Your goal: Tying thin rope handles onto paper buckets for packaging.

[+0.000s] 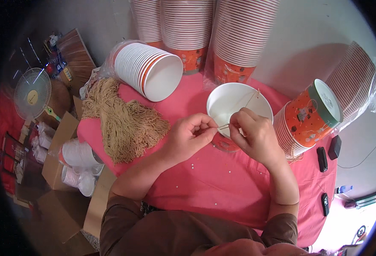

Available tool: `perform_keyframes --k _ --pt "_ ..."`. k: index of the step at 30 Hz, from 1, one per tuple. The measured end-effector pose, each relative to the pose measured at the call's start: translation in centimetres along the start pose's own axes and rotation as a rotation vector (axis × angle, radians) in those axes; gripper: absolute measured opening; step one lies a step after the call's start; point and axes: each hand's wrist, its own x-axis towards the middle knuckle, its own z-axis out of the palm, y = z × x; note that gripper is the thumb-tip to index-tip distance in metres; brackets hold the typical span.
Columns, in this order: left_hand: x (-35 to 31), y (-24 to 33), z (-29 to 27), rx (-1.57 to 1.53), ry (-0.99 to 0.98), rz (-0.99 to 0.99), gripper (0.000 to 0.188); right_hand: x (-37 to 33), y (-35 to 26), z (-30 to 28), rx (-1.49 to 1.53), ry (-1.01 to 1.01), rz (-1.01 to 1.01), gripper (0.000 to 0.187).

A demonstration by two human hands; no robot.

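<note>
My left hand [192, 135] and my right hand [255, 134] meet over the middle of the table, thumbs and fingers pinched. Between them runs a short stretch of thin tan cord [224, 126], gripped at both sides. Just behind stands an upright paper bucket [220, 102], white inside, its lower front partly hidden by my hands. A thin strand [252, 99] shows against its inner wall and reaches the far rim. To the left of my left hand lies a large heap of tan cords [130, 123].
A nested stack of white buckets [147, 70] lies on its side behind the cord heap. Tall wrapped stacks [243, 38] rise at the back. An upside-down orange bucket stack [305, 117] stands right, near black devices [322, 159]. Small white bits dot the pink tablecloth [205, 183]. Cardboard boxes [62, 213] sit left.
</note>
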Motion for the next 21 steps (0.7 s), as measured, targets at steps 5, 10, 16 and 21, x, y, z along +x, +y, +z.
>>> perform_keyframes --k 5,10,16,21 --pt "0.1 0.0 -0.6 0.121 0.054 -0.025 0.007 0.0 0.2 -0.5 -0.035 0.014 0.006 0.011" --pt "0.4 -0.1 -0.2 0.012 0.126 -0.024 0.006 -0.2 -0.1 -1.9 -0.063 -0.074 0.061 0.013" --pt "0.1 0.6 0.3 0.181 0.149 0.027 0.006 0.2 -1.2 -2.0 0.008 -0.117 -0.075 0.015" --pt "-0.2 1.2 0.9 0.208 0.066 0.024 0.008 0.4 -1.2 -0.9 0.041 -0.029 -0.137 0.015"
